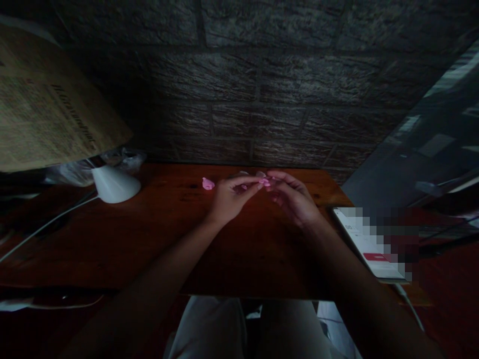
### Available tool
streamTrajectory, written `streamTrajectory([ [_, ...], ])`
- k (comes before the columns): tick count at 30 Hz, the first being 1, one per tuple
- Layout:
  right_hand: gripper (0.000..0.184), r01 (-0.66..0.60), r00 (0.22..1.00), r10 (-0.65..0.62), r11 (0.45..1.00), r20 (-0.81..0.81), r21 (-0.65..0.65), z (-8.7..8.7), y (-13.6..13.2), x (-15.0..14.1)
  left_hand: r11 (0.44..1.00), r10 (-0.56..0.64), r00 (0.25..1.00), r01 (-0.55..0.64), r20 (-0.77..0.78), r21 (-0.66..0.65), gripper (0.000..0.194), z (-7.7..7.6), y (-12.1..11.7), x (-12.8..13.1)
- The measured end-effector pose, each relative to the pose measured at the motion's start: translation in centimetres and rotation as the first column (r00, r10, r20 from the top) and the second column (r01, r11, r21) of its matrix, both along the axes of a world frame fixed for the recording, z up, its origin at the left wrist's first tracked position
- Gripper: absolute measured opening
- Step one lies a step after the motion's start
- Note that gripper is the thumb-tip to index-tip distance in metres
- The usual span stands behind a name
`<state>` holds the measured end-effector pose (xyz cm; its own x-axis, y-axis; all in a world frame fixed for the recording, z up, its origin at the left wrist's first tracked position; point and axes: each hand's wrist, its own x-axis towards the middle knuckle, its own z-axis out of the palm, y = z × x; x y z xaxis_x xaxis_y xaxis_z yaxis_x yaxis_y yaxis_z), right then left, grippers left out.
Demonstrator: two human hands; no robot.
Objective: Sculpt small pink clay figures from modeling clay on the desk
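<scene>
Between the fingertips of both my hands is a small lump of pink modelling clay (265, 182). My left hand (231, 197) pinches it from the left with thumb and forefinger. From the other side, my right hand (295, 198) has its thumb and fingers closed on the same lump. A second pink clay lump (208, 184) lies on the wooden table (157, 229), left of my left hand. Behind my fingers, small pale pieces show in part; I cannot make out what they are.
At the left stands a lamp with a white cone base (116, 185) and a printed paper-like shade (56, 109); its cable runs over the table. A lit tablet or phone (368, 244), partly pixelated, lies at the right edge. A brick wall (262, 80) rises behind.
</scene>
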<state>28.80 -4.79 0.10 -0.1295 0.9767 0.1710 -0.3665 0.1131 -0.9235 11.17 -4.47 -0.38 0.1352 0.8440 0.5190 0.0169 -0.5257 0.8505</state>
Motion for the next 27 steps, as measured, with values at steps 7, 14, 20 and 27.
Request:
streamTrajectory([
  [7,0.016,0.015,1.0,-0.015,1.0,-0.006,0.016,0.0,0.0,0.0,0.999,-0.02,0.999,0.022,0.04,-0.042,0.025,-0.2,0.2,0.1],
  [14,0.017,0.085,0.995,-0.091,0.99,0.047,0.117,-0.3,0.3,0.1,0.921,-0.082,0.979,0.146,0.185,-0.362,0.029,0.4,0.4,-0.1],
  [20,0.016,0.088,0.972,-0.134,0.969,0.194,0.229,-0.9,0.6,0.2,0.826,-0.121,0.97,0.215,0.209,-0.521,0.029,0.9,0.1,-0.3],
  [27,0.015,0.025,0.958,-0.12,0.94,0.261,0.341,-0.8,0.4,0.5,0.832,-0.13,0.97,0.219,0.205,-0.509,0.025,0.7,0.2,-0.3],
])
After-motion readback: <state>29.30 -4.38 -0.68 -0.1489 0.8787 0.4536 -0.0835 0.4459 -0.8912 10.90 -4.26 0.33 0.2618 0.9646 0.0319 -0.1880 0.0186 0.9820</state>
